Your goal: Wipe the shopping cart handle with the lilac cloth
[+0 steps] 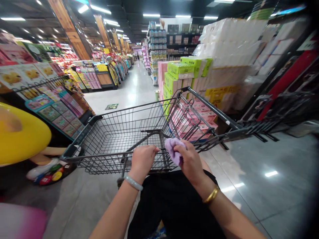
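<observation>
A dark wire shopping cart (pixel 104 116) stands in front of me in a supermarket aisle, tilted to the right, with its basket empty. My left hand (pixel 142 160) is closed over the cart's near edge by the folding wire flap; a pale bangle is on that wrist. My right hand (pixel 190 161) is closed round a crumpled lilac cloth (pixel 173 149), held against the cart's near right part. A gold bangle is on the right wrist.
Stacked pink boxes (pixel 199 116), green boxes (pixel 180 71) and white wrapped packs (pixel 231 43) rise right of the cart. A rack of snack packets (pixel 57 109) and a yellow figure (pixel 22 136) stand at left. The glossy grey floor (pixel 134 86) runs ahead between shelves.
</observation>
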`<state>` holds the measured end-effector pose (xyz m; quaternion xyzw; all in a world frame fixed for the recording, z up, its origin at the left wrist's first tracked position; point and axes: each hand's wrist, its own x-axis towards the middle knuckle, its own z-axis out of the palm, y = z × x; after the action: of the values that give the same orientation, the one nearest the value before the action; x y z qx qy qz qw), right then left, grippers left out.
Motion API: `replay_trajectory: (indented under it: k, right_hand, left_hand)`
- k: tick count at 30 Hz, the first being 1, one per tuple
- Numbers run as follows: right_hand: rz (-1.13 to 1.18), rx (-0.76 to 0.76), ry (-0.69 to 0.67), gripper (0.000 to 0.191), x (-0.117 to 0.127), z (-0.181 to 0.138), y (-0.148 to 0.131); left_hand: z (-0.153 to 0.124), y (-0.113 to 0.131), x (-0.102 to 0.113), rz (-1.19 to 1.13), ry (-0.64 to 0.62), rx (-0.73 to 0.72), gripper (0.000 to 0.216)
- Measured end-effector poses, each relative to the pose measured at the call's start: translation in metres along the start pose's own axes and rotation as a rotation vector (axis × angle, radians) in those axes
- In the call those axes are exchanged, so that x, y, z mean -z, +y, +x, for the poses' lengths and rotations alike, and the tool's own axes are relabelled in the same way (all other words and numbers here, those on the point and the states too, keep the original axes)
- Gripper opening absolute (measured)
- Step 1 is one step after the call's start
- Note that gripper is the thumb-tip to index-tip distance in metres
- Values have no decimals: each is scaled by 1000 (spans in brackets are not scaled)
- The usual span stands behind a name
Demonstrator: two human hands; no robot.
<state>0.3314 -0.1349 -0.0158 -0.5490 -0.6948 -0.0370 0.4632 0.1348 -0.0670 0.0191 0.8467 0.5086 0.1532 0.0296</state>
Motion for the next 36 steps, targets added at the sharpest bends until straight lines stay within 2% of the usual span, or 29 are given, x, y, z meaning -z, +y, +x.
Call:
replay_trajectory:
  k: [4, 8, 13, 25, 31, 36]
  right_hand:
    - [-1, -60, 32, 30, 10, -1, 10]
    - [-16, -72, 23, 28, -5, 7, -3]
    - [73, -38, -30, 24, -23, 17, -19]
    - [142, -76, -79, 26, -31, 24, -9]
    - [117, -170, -67, 16, -37, 33, -14]
    - [156, -175, -70, 15, -40, 40, -12]
  left_hand:
    - [-3, 1, -3, 15, 24, 11, 31]
    - [-5, 4, -6, 25, 11, 24, 30]
    - [-3, 13, -8, 101, 12, 59, 27]
    - [2, 10, -4, 107, -49, 83, 30]
    - [8, 15, -6, 120, -70, 165, 34]
    - [12, 16, -6, 138, -76, 184, 33]
